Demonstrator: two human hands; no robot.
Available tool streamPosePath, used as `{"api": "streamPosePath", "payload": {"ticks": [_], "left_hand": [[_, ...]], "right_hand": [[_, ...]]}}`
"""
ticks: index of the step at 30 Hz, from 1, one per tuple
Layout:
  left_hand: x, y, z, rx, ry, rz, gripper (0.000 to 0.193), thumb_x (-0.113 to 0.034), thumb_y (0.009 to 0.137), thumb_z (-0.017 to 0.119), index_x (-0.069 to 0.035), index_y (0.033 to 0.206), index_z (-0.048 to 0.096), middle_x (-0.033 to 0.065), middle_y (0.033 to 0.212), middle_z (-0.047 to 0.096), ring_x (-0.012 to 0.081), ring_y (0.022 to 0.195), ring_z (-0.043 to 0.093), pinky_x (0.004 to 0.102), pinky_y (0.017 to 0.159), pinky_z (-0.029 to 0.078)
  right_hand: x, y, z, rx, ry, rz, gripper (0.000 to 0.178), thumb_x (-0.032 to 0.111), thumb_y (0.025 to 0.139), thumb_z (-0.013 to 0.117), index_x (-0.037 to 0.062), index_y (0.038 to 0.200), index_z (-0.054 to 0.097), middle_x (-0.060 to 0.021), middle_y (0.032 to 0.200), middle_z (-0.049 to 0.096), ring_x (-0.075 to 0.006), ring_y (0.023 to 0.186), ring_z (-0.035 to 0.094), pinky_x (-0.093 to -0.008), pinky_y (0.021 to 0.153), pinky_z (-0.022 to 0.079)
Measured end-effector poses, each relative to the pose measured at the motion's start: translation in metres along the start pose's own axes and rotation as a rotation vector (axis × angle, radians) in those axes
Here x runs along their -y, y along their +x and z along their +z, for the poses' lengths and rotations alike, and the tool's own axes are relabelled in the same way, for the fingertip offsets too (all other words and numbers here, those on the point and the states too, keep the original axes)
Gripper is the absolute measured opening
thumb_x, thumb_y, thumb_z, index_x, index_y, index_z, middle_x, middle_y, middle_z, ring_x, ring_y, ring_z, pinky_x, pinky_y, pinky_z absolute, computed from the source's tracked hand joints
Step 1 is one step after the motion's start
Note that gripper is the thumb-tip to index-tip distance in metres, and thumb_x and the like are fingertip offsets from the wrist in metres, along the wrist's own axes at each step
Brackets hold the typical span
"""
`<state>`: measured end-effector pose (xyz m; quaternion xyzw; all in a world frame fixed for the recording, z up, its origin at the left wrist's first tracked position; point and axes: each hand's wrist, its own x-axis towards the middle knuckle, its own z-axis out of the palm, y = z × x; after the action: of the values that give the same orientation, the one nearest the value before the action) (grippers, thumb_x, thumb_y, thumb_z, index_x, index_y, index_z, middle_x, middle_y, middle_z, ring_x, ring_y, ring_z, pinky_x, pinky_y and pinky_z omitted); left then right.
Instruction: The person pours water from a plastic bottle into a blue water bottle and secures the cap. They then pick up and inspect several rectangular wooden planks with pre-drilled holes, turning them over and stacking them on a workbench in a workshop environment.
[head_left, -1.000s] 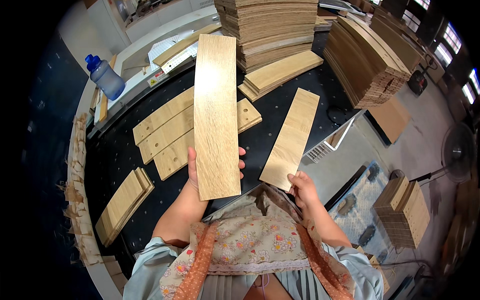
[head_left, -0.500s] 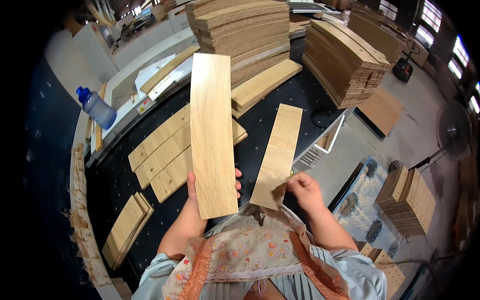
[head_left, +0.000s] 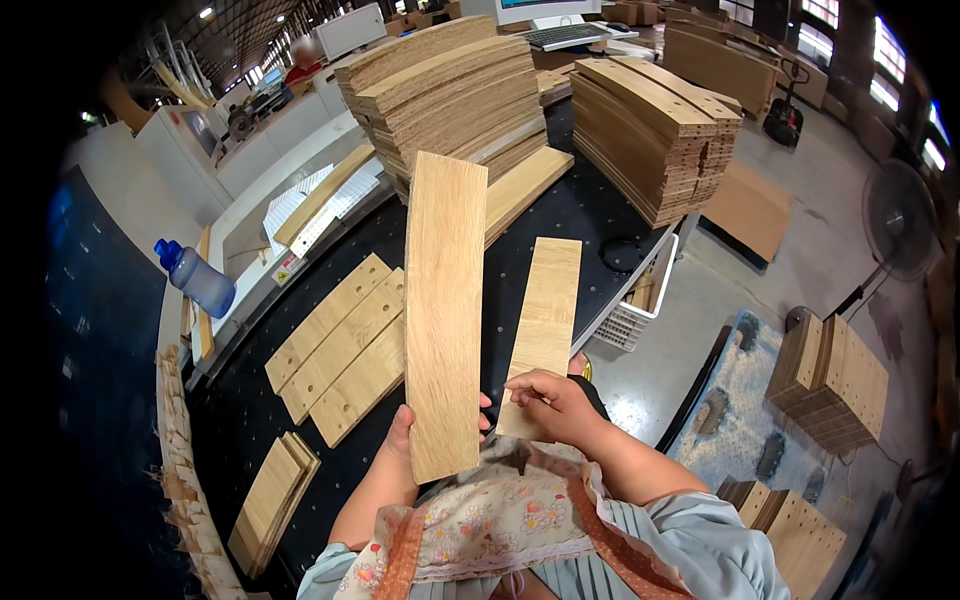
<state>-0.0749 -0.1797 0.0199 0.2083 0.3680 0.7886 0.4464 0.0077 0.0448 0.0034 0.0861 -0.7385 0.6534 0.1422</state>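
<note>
My left hand (head_left: 400,432) is closed round the lower part of an oak-coloured wooden board (head_left: 445,320), thumb on one side and fingertips on the other. The board stands up lengthwise before me, its broad face toward me. My right hand (head_left: 560,408) is over the near end of a second wooden board (head_left: 545,310) on the black table. Its fingers are bent and drawn together; whatever they may hold is too small or hidden to make out. Left of the held board, several drilled boards (head_left: 340,345) lie side by side. Closer in is a small stack of boards (head_left: 270,505).
Tall stacks of boards (head_left: 455,100) and drilled panels (head_left: 655,130) stand at the table's far side. A blue-capped bottle (head_left: 200,280) is at the left. On the right are a white crate (head_left: 640,305), a fan (head_left: 895,220) and more stacked panels (head_left: 835,385).
My right hand has moved left from the second board's edge to over its near end. The held board sits lower in view and slightly right. The whole view has shifted.
</note>
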Motion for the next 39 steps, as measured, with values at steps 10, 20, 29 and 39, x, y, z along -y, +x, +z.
{"api": "streamPosePath", "payload": {"ticks": [10, 20, 29, 39], "left_hand": [[0.007, 0.013, -0.010, -0.463, 0.287, -0.068, 0.063, -0.049, 0.090, 0.051, 0.003, 0.124, 0.045, 0.0196, 0.113, 0.059, 0.0265, 0.095, 0.063, 0.0368, 0.077, 0.054], [0.010, 0.042, -0.005, -0.585, 0.285, -0.168, 0.054, -0.042, 0.090, 0.055, -0.005, 0.126, 0.042, 0.0154, 0.099, 0.060, 0.0233, 0.089, 0.063, 0.0353, 0.073, 0.055], [0.023, 0.069, 0.028, -0.411, 0.128, -0.209, 0.054, -0.039, 0.091, 0.054, -0.007, 0.131, 0.037, 0.0133, 0.104, 0.058, 0.0216, 0.094, 0.062, 0.0340, 0.078, 0.054], [0.030, 0.060, 0.012, -0.330, -0.153, -0.331, 0.051, -0.027, 0.085, 0.058, -0.001, 0.126, 0.045, 0.0177, 0.111, 0.059, 0.0277, 0.097, 0.062, 0.0402, 0.084, 0.052]], "right_hand": [[-0.067, -0.031, -0.027, -0.421, 0.287, 0.558, 0.014, 0.017, 0.093, 0.054, 0.0063, 0.102, 0.051, -0.0011, 0.087, 0.056, -0.0100, 0.078, 0.053, -0.0260, 0.072, 0.047], [-0.044, -0.026, -0.009, -0.208, 0.842, 0.629, 0.032, 0.008, 0.093, 0.050, -0.0022, 0.122, 0.045, -0.0136, 0.108, 0.061, -0.0221, 0.092, 0.063, -0.0354, 0.077, 0.052], [0.006, -0.015, -0.017, -0.103, 0.206, 0.472, 0.037, 0.021, 0.085, 0.065, -0.0034, 0.111, 0.056, -0.0099, 0.094, 0.064, -0.0146, 0.082, 0.061, -0.0284, 0.075, 0.049], [0.003, -0.010, -0.004, 0.038, -0.197, 0.113, 0.036, 0.038, 0.089, 0.060, 0.0019, 0.087, 0.055, -0.0123, 0.076, 0.060, -0.0242, 0.068, 0.061, -0.0343, 0.062, 0.048]]}}
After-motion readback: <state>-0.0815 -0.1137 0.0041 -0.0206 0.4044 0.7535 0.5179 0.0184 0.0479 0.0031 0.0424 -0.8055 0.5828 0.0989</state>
